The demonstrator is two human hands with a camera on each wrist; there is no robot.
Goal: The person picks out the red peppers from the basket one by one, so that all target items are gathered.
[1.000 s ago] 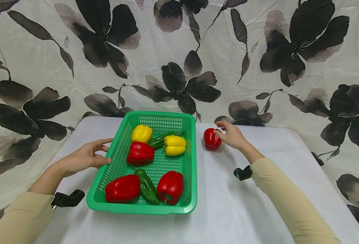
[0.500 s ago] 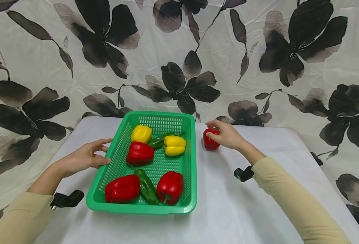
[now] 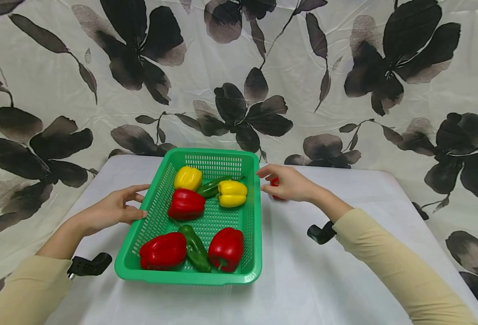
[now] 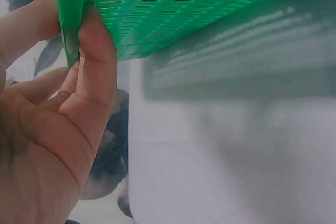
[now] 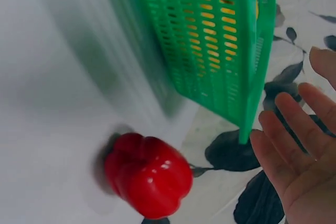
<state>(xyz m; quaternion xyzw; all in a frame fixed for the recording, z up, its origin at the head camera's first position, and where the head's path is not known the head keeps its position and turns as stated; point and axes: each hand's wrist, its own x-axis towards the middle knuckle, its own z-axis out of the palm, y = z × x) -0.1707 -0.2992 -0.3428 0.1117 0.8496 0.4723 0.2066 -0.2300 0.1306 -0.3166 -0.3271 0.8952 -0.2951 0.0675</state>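
Note:
My left hand [image 3: 113, 210] pinches the left rim of a green plastic basket [image 3: 257, 225]; in the left wrist view, thumb and fingers [image 4: 98, 72] sit on both sides of that rim. Inside the basket lie three red bell peppers [image 3: 225, 249], two yellow bell peppers [image 3: 232, 194] and two long green peppers [image 3: 196, 249]. My right hand [image 3: 289, 183] hovers by the basket's far right edge, its fingers spread and holding nothing. Below it, on the table, stands another red bell pepper [image 5: 149, 174], mostly hidden by the hand in the head view.
A white cloth covers the table [image 3: 324, 280], which extends right of the basket. Behind it hangs a pale curtain [image 3: 328, 76] printed with dark flowers. Each wrist wears a black camera mount [image 3: 90, 264].
My right hand has moved left, passing over the loose red bell pepper to the basket's right rim. That pepper stays in place. The left hand and basket have not moved.

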